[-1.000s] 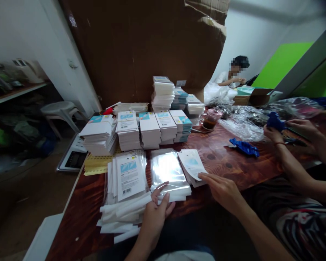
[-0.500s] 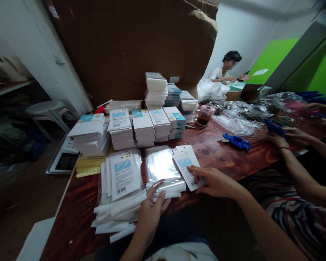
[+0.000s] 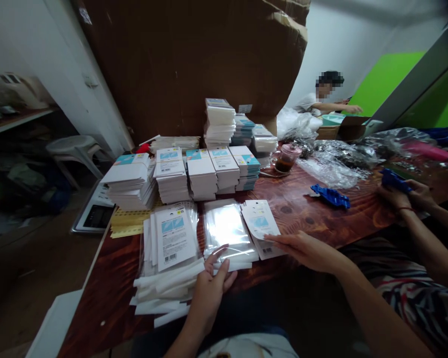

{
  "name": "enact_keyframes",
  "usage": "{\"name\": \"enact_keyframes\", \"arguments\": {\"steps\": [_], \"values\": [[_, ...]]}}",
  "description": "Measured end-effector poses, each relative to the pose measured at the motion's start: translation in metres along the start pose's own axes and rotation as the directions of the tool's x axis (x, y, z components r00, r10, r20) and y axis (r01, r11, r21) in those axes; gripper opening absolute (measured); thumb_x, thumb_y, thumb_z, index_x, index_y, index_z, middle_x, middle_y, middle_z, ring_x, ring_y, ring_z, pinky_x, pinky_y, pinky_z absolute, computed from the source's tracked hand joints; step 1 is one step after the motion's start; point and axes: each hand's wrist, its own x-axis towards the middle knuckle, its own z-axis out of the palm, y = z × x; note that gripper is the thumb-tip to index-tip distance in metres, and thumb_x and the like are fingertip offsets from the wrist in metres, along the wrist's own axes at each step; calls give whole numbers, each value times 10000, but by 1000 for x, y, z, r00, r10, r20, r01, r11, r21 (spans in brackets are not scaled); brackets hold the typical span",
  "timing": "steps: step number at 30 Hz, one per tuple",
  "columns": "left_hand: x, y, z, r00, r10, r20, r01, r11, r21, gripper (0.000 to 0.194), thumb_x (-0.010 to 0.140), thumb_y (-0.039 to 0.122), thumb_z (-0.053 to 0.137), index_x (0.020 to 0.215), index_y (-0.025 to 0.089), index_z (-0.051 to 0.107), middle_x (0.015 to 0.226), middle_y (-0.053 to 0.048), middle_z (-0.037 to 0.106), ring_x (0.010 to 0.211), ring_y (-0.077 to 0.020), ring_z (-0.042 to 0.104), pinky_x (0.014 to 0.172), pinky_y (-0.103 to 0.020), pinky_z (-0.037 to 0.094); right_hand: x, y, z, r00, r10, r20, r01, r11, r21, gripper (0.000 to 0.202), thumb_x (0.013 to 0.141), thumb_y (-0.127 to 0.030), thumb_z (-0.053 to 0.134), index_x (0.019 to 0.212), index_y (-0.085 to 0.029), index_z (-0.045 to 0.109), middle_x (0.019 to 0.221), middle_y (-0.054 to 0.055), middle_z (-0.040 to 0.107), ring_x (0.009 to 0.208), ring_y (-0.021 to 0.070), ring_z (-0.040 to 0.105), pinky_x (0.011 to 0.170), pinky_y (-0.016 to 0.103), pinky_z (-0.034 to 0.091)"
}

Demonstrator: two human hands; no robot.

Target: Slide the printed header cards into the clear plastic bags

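Clear plastic bags (image 3: 229,223) with white lower strips lie in a stack in front of me. My left hand (image 3: 212,286) is closed at the near edge of this stack, thumb and fingers pinching the top bag, one finger showing through the film. Just right of it lies a small fanned pile of printed white cards (image 3: 261,221). My right hand (image 3: 309,252) lies over their near right side, fingers stretched out and touching the top card; its thumb is hidden. Left of the bags is a pile of bagged cards (image 3: 176,238) with white strips hanging toward me.
Banded card stacks (image 3: 201,174) stand behind the bags, with taller stacks (image 3: 219,122) at the back. A lidded cup (image 3: 285,158), a blue plastic part (image 3: 330,196) and crumpled plastic bags (image 3: 328,161) lie to the right. A co-worker's hands (image 3: 405,194) hold another blue part.
My right hand's fingers have straightened and flattened over the cards. My left hand stays at the bags. The view has shifted slightly, and the far person's arm now reaches over the box.
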Motion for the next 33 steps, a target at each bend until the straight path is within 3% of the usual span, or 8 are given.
{"name": "enact_keyframes", "arguments": {"steps": [3,6,9,16,23,26,29,33], "values": [[1,2,1,998,-57,5,58,997,-48,336,843,233,579,1176,186,585,1205,-74,596,938,-168,663,950,-337,491,-19,-6,20,964,-106,-242,67,984,-165,419,932,-156,344,1323,-202,485,1173,90,646,1002,224,650,838,350,539],[2,2,0,998,-59,-6,59,996,-67,342,837,272,586,1170,195,596,1187,-75,621,956,-191,664,940,-337,492,-44,-22,34,798,-299,-524,153,941,-303,496,900,-94,383,1379,-224,409,1274,81,578,1143,224,569,960,368,489],[2,-1,-3,1000,-22,15,22,999,-42,424,776,285,655,1189,206,595,1126,-86,663,938,-221,668,910,-364,507,-64,-48,41,679,-460,-572,266,880,-393,465,912,-161,422,1365,-262,431,1206,34,631,1127,189,580,924,266,516],[5,-5,-3,996,-4,85,10,997,-75,591,741,335,691,1290,224,501,1123,-102,682,1037,-255,636,942,-412,476,-50,-90,63,746,-582,-323,293,723,-626,414,942,-144,278,1232,-107,571,1247,65,598,1176,194,539,971,265,461],[7,-7,-5,994,55,98,-53,998,-23,500,706,281,724,1182,204,590,1276,-96,592,1141,-263,569,976,-382,456,13,-108,85,911,-269,-314,60,838,-543,647,740,34,364,1351,-163,448,1416,141,403,1270,279,429,870,341,539],[5,-6,-5,998,40,52,-38,998,-51,497,719,297,715,1191,242,571,1313,-64,558,1141,-241,567,933,-355,489,45,-100,82,936,-163,-310,-9,874,-486,647,727,56,396,1345,-131,443,1348,165,491,1220,263,495,913,364,514],[5,-7,-7,999,35,41,-34,999,-32,562,708,318,726,1229,250,528,1185,-67,630,1014,-223,634,876,-347,517,56,-98,71,905,-166,-391,-27,897,-442,525,756,35,393,1237,-116,542,1178,132,637,1086,232,606,876,343,535],[10,-12,-3,978,206,26,-207,957,205,498,637,317,766,1097,190,625,858,-88,708,774,-267,682,748,-411,546,57,-123,66,674,-235,-701,-12,944,-328,461,822,-8,361,1236,-109,535,1162,120,646,1096,205,596,907,311,506]]}}
